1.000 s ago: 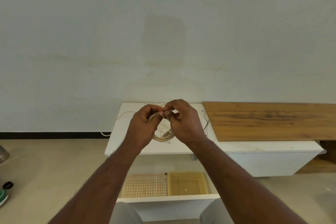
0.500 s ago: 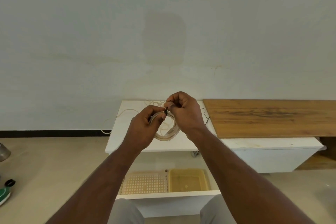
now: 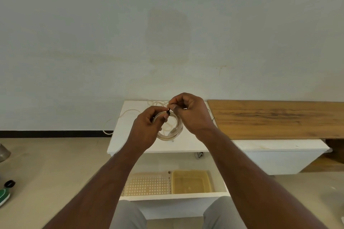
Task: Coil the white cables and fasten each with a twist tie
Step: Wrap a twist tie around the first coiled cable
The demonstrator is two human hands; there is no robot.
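A coiled white cable (image 3: 176,132) hangs in the air above the white table (image 3: 126,139). My left hand (image 3: 147,128) grips the coil at its upper left. My right hand (image 3: 189,113) pinches a black twist tie (image 3: 168,111) wrapped round the top of the coil. A loose white cable (image 3: 130,111) trails over the table's far left and drops off its left edge. Another thin black tie (image 3: 212,117) lies on the table just right of my right hand, mostly hidden.
A wooden board (image 3: 275,117) lies on the white cabinet (image 3: 279,156) to the right. Below the table an open drawer (image 3: 175,197) holds a perforated beige tray (image 3: 149,184) and a yellow tray (image 3: 191,182). A green bottle (image 3: 5,191) lies on the floor at left.
Both hands have risen slightly with the coil. The black tie now shows between my fingertips at the coil's top, and the coil hangs more openly below.
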